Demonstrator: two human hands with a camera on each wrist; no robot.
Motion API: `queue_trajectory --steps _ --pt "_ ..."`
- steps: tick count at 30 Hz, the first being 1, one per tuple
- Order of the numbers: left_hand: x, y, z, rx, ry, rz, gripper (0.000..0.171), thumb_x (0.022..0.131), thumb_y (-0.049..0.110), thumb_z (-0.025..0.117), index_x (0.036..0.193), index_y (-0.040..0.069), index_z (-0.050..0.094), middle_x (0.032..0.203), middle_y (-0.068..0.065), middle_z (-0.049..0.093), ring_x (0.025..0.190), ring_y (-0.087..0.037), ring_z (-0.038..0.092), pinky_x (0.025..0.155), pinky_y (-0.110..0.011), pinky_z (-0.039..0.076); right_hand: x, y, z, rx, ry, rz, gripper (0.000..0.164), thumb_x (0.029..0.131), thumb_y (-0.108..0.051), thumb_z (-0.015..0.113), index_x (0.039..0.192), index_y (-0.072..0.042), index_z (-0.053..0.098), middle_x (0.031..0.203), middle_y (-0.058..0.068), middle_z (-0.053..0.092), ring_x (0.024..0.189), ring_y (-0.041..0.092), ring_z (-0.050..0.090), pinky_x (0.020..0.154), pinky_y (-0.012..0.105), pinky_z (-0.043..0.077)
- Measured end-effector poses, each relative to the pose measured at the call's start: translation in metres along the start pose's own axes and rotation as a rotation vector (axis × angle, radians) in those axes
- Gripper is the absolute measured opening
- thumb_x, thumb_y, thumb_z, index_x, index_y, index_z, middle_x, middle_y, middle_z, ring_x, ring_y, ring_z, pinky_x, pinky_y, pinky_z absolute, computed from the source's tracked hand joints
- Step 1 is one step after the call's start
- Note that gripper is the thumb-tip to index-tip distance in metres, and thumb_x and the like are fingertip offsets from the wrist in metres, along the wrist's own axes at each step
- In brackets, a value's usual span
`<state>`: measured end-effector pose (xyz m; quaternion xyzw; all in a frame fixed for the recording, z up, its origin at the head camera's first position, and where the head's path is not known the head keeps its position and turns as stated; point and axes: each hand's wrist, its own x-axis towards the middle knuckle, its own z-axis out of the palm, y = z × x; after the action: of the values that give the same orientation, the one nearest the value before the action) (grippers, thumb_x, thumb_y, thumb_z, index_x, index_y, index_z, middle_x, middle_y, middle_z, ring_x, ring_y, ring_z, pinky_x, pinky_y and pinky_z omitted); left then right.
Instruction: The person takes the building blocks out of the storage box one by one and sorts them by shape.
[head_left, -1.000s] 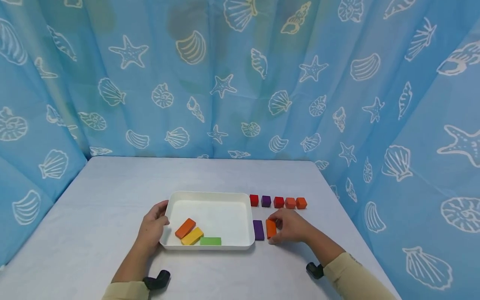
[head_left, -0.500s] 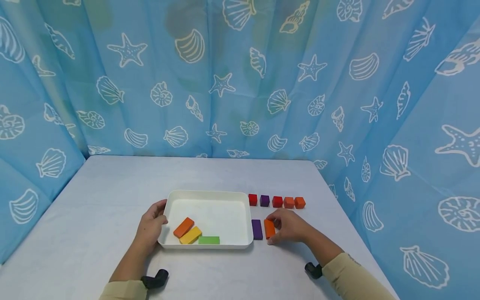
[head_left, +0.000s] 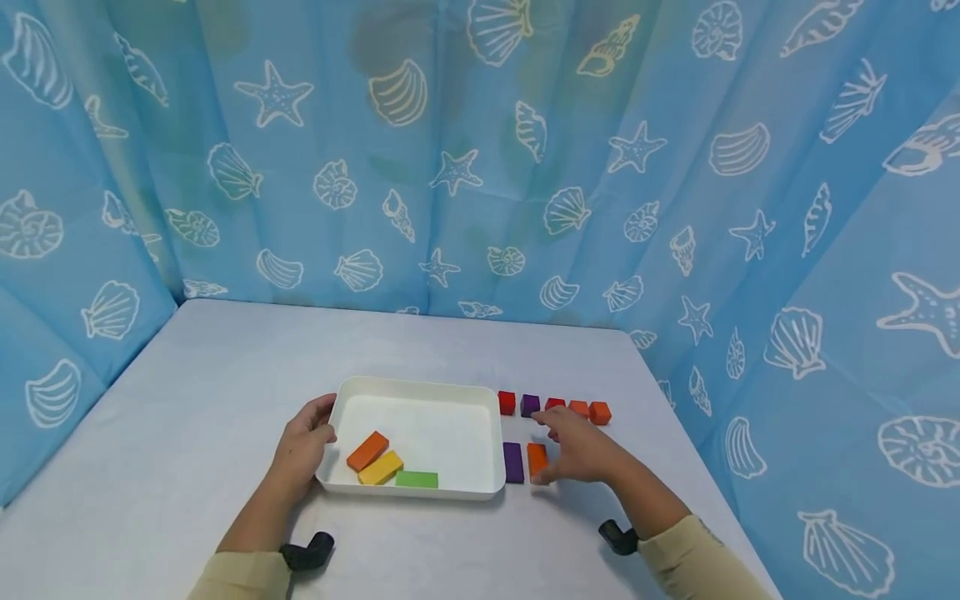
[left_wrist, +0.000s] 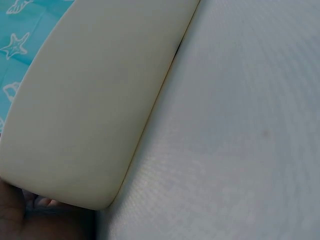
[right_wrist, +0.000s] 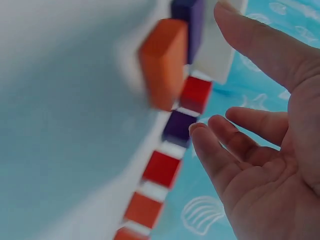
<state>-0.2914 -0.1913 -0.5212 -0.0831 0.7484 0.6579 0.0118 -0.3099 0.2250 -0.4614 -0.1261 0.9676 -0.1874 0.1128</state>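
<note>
A white rectangular tray [head_left: 450, 417] lies on the table, holding an orange block [head_left: 368, 451], a yellow block [head_left: 381, 468] and a green block [head_left: 417, 479]. My left hand [head_left: 302, 446] grips the tray's left end, thumb at the rim; its other fingers are mostly hidden. Right of the tray stand a purple block [head_left: 513, 462] and a second orange block [head_left: 537, 461]. My right hand [head_left: 583, 448] hovers beside that orange block, thumb and fingers spread apart; the right wrist view shows nothing between the fingers [right_wrist: 215, 155].
Behind the right hand runs a row of small cubes: a red cube [head_left: 507, 403], a purple cube [head_left: 530, 406], another red one partly hidden, and orange cubes [head_left: 600, 413]. A blue shell-patterned curtain [head_left: 480, 167] borders the white table [head_left: 247, 358] at the back and sides.
My right hand has let go of the orange block beside the purple one and spread its fingers. The left hand stays at the tray. The head view has tilted slightly.
</note>
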Motion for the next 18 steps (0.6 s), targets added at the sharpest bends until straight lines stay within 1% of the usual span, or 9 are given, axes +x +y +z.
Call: queue_trajectory --steps 3,4,10,12,15,18 --pt "0.0 0.0 -0.001 -0.001 -0.004 -0.003 0.072 0.092 -0.003 0.044 0.163 0.002 0.037 0.168 -0.02 0.035 0.157 -0.038 0.028 0.126 -0.056 0.024 0.003 -0.015 -0.004 0.022 0.004 -0.016 0.099 0.067 -0.034 0.102 0.154 -0.016 0.058 0.149 0.01 0.057 0.123 0.028 0.062 0.082 0.047 0.065" --pt "0.001 0.001 -0.002 0.0 -0.005 -0.002 0.072 0.092 -0.003 0.044 0.163 0.002 0.036 0.168 -0.02 0.035 0.157 -0.038 0.028 0.126 -0.056 0.024 0.006 -0.022 -0.005 0.031 0.002 -0.033 0.098 0.067 -0.033 0.102 0.153 -0.016 0.058 0.147 0.01 0.057 0.123 0.029 0.063 0.082 0.046 0.065" --pt "0.001 0.001 -0.006 0.007 0.005 -0.012 0.071 0.092 -0.003 0.044 0.162 0.001 0.036 0.168 -0.021 0.034 0.157 -0.039 0.028 0.125 -0.057 0.025 0.03 -0.067 -0.007 0.085 -0.059 -0.209 0.09 0.075 -0.032 0.098 0.153 -0.012 0.058 0.138 0.008 0.061 0.12 0.027 0.063 0.088 0.044 0.063" --pt "0.001 0.0 -0.006 0.005 0.01 -0.015 0.071 0.092 -0.003 0.044 0.162 0.001 0.037 0.168 -0.021 0.034 0.157 -0.04 0.028 0.125 -0.057 0.025 0.039 -0.085 -0.004 0.109 -0.081 -0.248 0.086 0.077 -0.031 0.097 0.152 -0.012 0.059 0.138 0.008 0.062 0.12 0.026 0.063 0.089 0.042 0.063" --pt "0.002 -0.001 -0.004 -0.003 0.012 -0.011 0.07 0.092 -0.003 0.044 0.161 0.002 0.038 0.168 -0.021 0.034 0.157 -0.039 0.028 0.125 -0.056 0.025 0.054 -0.11 0.002 0.146 -0.105 -0.264 0.079 0.079 -0.031 0.095 0.148 -0.012 0.062 0.134 0.007 0.064 0.117 0.024 0.065 0.088 0.039 0.063" --pt "0.003 -0.001 -0.001 -0.014 0.013 -0.003 0.069 0.092 -0.003 0.044 0.161 0.002 0.038 0.168 -0.02 0.035 0.157 -0.038 0.028 0.126 -0.055 0.024 0.067 -0.132 0.013 0.169 -0.129 -0.252 0.072 0.081 -0.031 0.095 0.143 -0.011 0.065 0.13 0.006 0.067 0.112 0.02 0.066 0.086 0.035 0.063"
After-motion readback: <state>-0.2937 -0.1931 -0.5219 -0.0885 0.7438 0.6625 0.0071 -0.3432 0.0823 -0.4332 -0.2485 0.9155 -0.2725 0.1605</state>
